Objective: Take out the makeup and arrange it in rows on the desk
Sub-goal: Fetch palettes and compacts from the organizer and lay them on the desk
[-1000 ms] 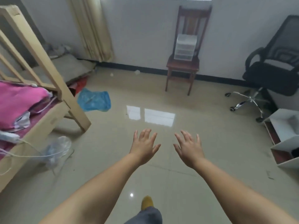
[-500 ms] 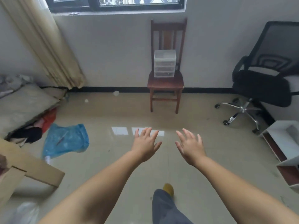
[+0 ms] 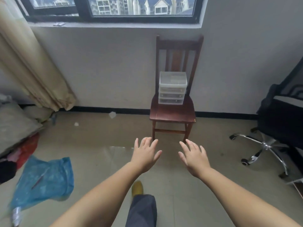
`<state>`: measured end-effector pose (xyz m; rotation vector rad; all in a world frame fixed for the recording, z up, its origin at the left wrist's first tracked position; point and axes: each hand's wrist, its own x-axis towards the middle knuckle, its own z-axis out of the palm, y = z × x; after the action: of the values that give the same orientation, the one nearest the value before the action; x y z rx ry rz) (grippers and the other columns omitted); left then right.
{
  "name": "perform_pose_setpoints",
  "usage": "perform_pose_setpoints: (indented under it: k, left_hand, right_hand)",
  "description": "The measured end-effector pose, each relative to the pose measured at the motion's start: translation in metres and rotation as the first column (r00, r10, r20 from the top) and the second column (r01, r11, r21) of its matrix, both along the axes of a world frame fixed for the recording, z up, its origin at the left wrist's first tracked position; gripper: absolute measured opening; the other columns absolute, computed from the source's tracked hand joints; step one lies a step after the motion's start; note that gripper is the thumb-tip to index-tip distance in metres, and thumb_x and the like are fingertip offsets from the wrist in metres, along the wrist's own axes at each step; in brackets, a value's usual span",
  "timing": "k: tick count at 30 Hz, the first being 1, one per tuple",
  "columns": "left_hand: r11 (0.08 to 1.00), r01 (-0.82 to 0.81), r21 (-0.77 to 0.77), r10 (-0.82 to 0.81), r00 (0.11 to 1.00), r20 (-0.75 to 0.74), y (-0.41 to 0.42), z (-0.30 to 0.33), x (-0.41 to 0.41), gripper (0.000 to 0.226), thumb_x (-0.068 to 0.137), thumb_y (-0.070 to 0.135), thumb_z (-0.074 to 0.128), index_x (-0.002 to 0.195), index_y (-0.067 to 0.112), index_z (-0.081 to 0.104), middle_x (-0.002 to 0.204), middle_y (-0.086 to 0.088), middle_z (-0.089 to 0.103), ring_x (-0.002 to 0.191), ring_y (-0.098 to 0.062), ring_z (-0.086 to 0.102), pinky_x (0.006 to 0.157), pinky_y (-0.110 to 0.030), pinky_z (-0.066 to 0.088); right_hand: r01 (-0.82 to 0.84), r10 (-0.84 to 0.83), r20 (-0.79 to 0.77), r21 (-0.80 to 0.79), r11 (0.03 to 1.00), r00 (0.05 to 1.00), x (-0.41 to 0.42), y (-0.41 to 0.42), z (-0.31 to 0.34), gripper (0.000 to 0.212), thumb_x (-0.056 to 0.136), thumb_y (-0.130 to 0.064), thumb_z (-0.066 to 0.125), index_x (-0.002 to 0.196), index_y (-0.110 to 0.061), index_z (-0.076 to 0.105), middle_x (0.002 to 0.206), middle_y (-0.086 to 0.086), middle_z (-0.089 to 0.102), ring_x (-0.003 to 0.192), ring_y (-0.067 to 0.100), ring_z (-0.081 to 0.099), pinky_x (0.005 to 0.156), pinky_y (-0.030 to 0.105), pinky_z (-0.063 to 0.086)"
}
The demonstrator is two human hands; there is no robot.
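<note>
Clear plastic, a small three-drawer organizer (image 3: 172, 89) stood at the back of the seat of a dark wooden chair (image 3: 173, 112) against the wall under the window, its drawers closed and whatever lay inside too hazy to make out. Both hands were held out over the tiled floor well short of the chair, the left hand (image 3: 145, 155) and the right hand (image 3: 194, 157) each with fingers spread and holding nothing. A crumpled blue plastic bag (image 3: 44, 181) lay on the floor at the left.

Grey wall (image 3: 114, 66) under a dark-framed window (image 3: 113, 9), beige tiled floor (image 3: 101, 133), wooden chair (image 3: 173, 112), curtain (image 3: 32, 71) left
</note>
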<state>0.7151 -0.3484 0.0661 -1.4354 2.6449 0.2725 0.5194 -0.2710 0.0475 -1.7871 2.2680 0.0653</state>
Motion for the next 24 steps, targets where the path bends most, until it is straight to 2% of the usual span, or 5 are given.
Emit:
perform_pose_setpoints:
  k: [5, 9, 19, 21, 24]
  left_hand:
    - [0.996, 0.082, 0.023, -0.082, 0.997, 0.009, -0.137, -0.008, -0.032, 0.057, 0.099, 0.05, 0.024, 0.149, 0.021, 0.018, 0.153, -0.005, 0.022, 0.143, -0.021, 0.013, 0.117, -0.048, 0.003]
    - [0.988, 0.156, 0.018, -0.157, 0.987, 0.046, -0.248, -0.003, -0.061, 0.056, 0.099, 0.048, 0.027, 0.147, 0.021, 0.02, 0.15, -0.004, 0.027, 0.14, -0.021, 0.02, 0.116, -0.046, 0.008]
    - [0.984, 0.154, 0.091, -0.155, 0.988, -0.003, -0.427, -0.041, -0.189, 0.056, 0.098, 0.044, 0.033, 0.148, 0.021, 0.021, 0.152, -0.005, 0.026, 0.14, -0.02, 0.021, 0.116, -0.042, 0.012]
    - [0.986, 0.106, 0.13, -0.104, 0.994, -0.022, -0.459, -0.051, -0.214, 0.057, 0.098, 0.04, 0.036, 0.149, 0.019, 0.019, 0.154, -0.004, 0.024, 0.142, -0.019, 0.019, 0.116, -0.041, 0.013]
    - [0.978, 0.092, 0.187, -0.083, 0.995, -0.055, -0.504, -0.069, -0.244, 0.058, 0.098, 0.029, 0.038, 0.15, 0.016, 0.016, 0.156, -0.003, 0.02, 0.143, -0.018, 0.017, 0.117, -0.039, 0.016]
  right_hand:
    - [0.123, -0.122, 0.038, -0.017, 0.992, 0.992, -0.031, -0.126, -0.011, 0.053, 0.099, -0.048, 0.018, 0.149, -0.029, 0.016, 0.157, -0.001, 0.015, 0.145, 0.015, 0.012, 0.116, 0.039, 0.011]
    - [0.217, -0.211, 0.093, -0.07, 0.974, 0.973, -0.053, -0.215, -0.003, 0.078, 0.082, -0.059, -0.004, 0.148, -0.028, 0.022, 0.155, 0.001, 0.023, 0.143, 0.017, 0.019, 0.115, 0.038, 0.018]
    - [0.33, -0.326, 0.28, 0.036, 0.943, 0.903, -0.161, -0.394, -0.041, 0.051, 0.1, -0.042, 0.03, 0.147, -0.022, 0.025, 0.152, 0.003, 0.029, 0.139, 0.021, 0.026, 0.107, 0.038, 0.031]
    - [0.402, -0.401, 0.436, 0.095, 0.911, 0.806, -0.183, -0.434, -0.052, 0.051, 0.099, -0.039, 0.034, 0.145, -0.018, 0.03, 0.147, 0.005, 0.036, 0.134, 0.023, 0.035, 0.104, 0.038, 0.034]
    - [0.554, -0.561, 0.669, 0.26, 0.791, 0.488, -0.213, -0.495, -0.073, 0.044, 0.098, -0.028, 0.041, 0.138, -0.01, 0.041, 0.135, 0.006, 0.049, 0.119, 0.022, 0.049, 0.1, 0.03, 0.036]
